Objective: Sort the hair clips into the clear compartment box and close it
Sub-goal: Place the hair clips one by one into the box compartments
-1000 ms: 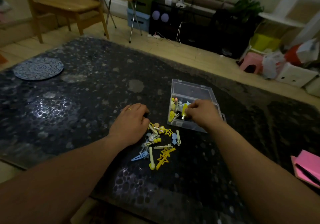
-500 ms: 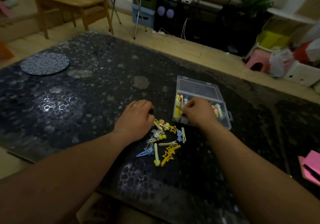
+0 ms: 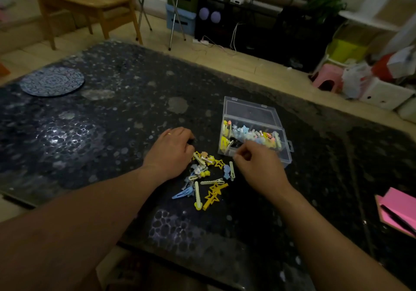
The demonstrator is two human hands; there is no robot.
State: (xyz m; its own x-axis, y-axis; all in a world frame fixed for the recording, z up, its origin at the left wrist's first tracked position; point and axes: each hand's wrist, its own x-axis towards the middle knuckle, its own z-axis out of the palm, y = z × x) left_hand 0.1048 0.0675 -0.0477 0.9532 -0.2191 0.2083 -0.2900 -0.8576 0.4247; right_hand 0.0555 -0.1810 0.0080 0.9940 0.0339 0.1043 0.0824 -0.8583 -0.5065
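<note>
A clear compartment box [image 3: 284,153] stands open on the dark table, its lid [image 3: 249,112] lying flat behind it, with several yellow, blue and pink clips inside. A loose pile of hair clips [image 3: 208,178] lies just left of the box. My left hand [image 3: 172,148] rests palm down at the pile's upper left edge, fingers curled over the clips there; what it grips is hidden. My right hand [image 3: 258,162] hovers at the box's near left corner, fingers pinched together, with nothing visible in them.
A round patterned mat [image 3: 52,81] lies at the table's far left. A pink notebook with a pen [image 3: 398,212] sits at the right edge. Beyond the table are a wooden chair [image 3: 90,2], a folding table and a pink stool [image 3: 327,81].
My right hand has drawn back from inside the box towards the pile, uncovering the clips in the box. My left hand has stayed on the pile's edge. The camera tilted slightly.
</note>
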